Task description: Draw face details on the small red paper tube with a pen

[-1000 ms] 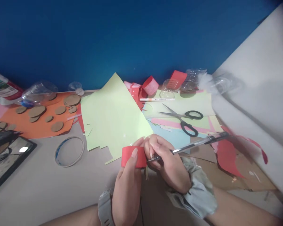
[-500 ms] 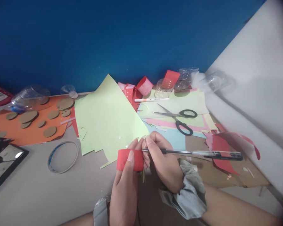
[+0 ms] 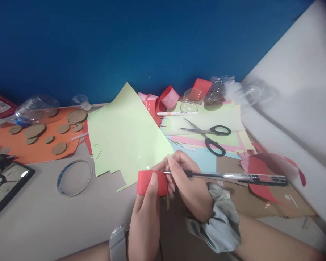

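My left hand (image 3: 146,214) is closed on a red paper band (image 3: 144,182), thumb across its front. In my right hand (image 3: 185,181) lies a black-and-clear pen (image 3: 225,176), its tip pointing left against the band's right edge. My right fingertips are pinched together close to the band; what else they grip is too small to make out. A thin greenish strip (image 3: 168,202) hangs down below the fingers. Just beyond both hands lies a large pale green paper sheet (image 3: 125,134) with a cut, stepped lower edge.
Open scissors (image 3: 206,133) rest on coloured papers at the right, beside a marker (image 3: 178,113). Cardboard discs (image 3: 34,130) lie on orange paper (image 3: 67,152) at the left. A tape ring (image 3: 74,178), framed dark panel (image 3: 11,188), plastic cups (image 3: 191,99) and red paper scraps (image 3: 260,174) surround the work area.
The view has shifted slightly, so the table things appear a little higher and further right. Both hands keep their hold on the red band and the pen.
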Motion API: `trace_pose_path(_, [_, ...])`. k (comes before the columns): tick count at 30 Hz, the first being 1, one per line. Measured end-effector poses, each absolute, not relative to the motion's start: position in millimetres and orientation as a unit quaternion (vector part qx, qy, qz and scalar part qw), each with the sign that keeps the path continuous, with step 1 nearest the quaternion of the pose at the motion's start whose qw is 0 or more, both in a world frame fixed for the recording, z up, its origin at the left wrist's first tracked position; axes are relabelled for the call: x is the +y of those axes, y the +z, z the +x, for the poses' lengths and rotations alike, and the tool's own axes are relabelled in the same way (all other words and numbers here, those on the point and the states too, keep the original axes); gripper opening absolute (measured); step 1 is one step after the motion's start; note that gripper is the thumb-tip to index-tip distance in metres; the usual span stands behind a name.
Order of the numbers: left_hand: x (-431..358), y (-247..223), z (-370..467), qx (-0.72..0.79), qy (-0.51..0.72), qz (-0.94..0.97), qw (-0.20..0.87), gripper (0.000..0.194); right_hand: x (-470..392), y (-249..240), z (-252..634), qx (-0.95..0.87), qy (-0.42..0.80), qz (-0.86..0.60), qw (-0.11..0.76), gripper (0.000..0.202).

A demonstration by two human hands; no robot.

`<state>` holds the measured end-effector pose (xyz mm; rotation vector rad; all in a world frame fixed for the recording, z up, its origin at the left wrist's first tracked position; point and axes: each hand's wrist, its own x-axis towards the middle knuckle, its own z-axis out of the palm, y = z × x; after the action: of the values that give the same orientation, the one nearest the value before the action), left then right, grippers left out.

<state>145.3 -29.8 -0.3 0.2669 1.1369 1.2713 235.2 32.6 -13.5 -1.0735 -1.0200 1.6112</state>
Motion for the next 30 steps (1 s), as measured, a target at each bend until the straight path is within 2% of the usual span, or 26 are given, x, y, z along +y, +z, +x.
trace_pose_path(30, [-33, -9, 144, 0.52, 0.567, 0.115, 0.629, 0.05, 31, -17, 239, -0.437, 0.661, -0.416, 0.445, 0.045])
